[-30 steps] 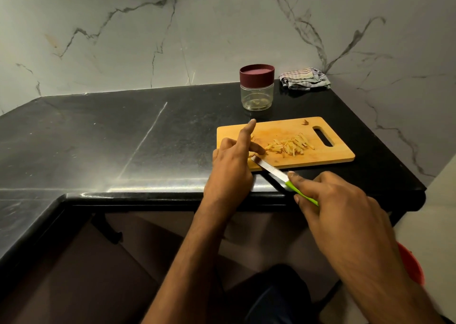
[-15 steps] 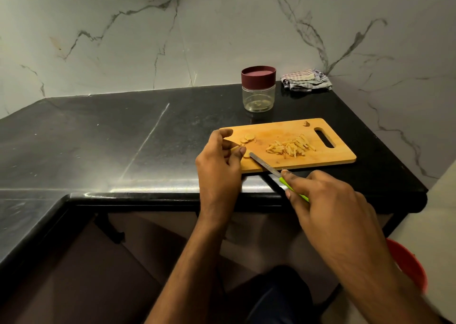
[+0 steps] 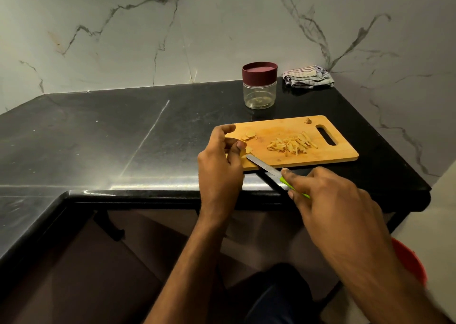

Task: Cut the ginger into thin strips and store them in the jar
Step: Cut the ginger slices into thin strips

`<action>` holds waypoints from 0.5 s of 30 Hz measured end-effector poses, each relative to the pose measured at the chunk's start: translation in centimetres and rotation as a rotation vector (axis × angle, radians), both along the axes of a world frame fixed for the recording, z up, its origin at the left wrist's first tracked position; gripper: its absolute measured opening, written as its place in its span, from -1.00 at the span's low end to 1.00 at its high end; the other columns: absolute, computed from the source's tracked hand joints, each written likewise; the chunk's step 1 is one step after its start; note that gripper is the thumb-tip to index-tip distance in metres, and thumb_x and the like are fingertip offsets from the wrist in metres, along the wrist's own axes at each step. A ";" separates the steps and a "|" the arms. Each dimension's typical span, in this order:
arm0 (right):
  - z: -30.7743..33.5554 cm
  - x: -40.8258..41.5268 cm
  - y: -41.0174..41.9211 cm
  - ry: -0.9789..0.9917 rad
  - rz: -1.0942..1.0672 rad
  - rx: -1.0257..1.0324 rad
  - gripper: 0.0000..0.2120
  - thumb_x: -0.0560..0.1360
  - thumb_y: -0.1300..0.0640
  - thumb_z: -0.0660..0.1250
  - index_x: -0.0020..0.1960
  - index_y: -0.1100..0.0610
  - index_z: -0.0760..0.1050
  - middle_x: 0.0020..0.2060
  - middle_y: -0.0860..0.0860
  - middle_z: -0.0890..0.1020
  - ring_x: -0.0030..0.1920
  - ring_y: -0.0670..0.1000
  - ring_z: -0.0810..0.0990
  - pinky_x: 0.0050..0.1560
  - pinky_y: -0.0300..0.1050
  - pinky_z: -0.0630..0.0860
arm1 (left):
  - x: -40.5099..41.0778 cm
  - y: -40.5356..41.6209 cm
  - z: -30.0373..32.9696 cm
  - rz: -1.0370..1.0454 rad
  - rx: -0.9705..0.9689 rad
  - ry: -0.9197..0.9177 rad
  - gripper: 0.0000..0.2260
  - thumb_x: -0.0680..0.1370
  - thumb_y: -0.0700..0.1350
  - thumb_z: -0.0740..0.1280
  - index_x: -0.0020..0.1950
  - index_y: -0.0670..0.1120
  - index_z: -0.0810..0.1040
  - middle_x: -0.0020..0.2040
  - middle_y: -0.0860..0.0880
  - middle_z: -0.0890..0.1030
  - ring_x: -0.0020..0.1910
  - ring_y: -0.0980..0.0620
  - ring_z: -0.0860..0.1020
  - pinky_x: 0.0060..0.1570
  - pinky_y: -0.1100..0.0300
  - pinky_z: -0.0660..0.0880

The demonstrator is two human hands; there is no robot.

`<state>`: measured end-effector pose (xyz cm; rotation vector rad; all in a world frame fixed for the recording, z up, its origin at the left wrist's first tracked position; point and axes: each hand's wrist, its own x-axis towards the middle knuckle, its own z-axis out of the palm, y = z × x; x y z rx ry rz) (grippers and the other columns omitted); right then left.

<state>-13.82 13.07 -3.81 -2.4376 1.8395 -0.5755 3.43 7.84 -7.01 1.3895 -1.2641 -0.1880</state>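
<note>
Pale yellow ginger slices [image 3: 249, 135] lie just beyond the fingertips of the left hand [image 3: 220, 162], which sits curled at the near left corner of the wooden cutting board [image 3: 276, 128]; its thumb and fingers seem to pinch one small slice [image 3: 243, 154] against the board, though the piece is mostly hidden. The knife [image 3: 265, 167] points at that slice from the right, its tip almost touching the fingers, and the right hand [image 3: 328, 200] is clamped round the green handle, forefinger stretched along the blade's back. A heap of finished strips [image 3: 292, 146] rests to the right of the left hand, in the middle of the board.

The step in hand looks like the cutting itself, well along but not over: a few slices remain whole. The next move calls for a steady hold on the little piece, fingertips tucked back, and narrow cuts close beside them (the margin for the blade is slim). After that the strips must go to the jar [image 3: 259, 87], which stands beyond the board, past both hands, with its maroon lid on, so the lid must come off first.

The board's near edge lies close to the front lip of the black desk [image 3: 123, 131], and the knife handle hangs out over that lip. Left of the left hand the desk runs broad and open; a folded cloth [image 3: 308, 79] sits right of the jar against the marble wall [image 3: 222, 27].
</note>
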 end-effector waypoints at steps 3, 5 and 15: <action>-0.1 0.5 -0.7 0.004 -0.002 0.003 -0.58 0.61 -0.11 0.09 0.45 -0.29 0.17 -0.07 -0.16 0.37 -0.19 -0.14 0.35 -0.38 -0.31 0.21 | 0.1 -0.1 -0.1 -0.026 0.038 -0.020 -0.76 0.65 -0.22 0.29 0.31 -0.04 0.51 -0.03 0.05 0.69 0.00 0.28 0.64 -0.11 0.38 0.57; 0.0 0.2 -0.7 0.001 -0.014 -0.010 -0.59 0.61 -0.13 0.09 0.44 -0.29 0.18 -0.06 -0.16 0.37 -0.19 -0.14 0.33 -0.41 -0.32 0.17 | 0.2 -0.2 -0.1 -0.034 0.054 -0.037 -0.75 0.65 -0.25 0.26 0.30 -0.03 0.51 -0.06 0.06 0.67 -0.09 0.22 0.64 -0.18 0.22 0.61; -0.5 -1.3 -0.3 -0.095 -0.066 -0.009 -0.60 0.58 -0.15 0.11 0.41 -0.26 0.29 -0.16 -0.15 0.44 -0.20 -0.13 0.44 -0.36 -0.25 0.29 | 0.5 -0.6 -0.1 -0.082 0.118 -0.104 -0.73 0.60 -0.30 0.31 0.26 -0.06 0.54 -0.03 0.04 0.64 -0.05 0.21 0.58 -0.12 0.44 0.49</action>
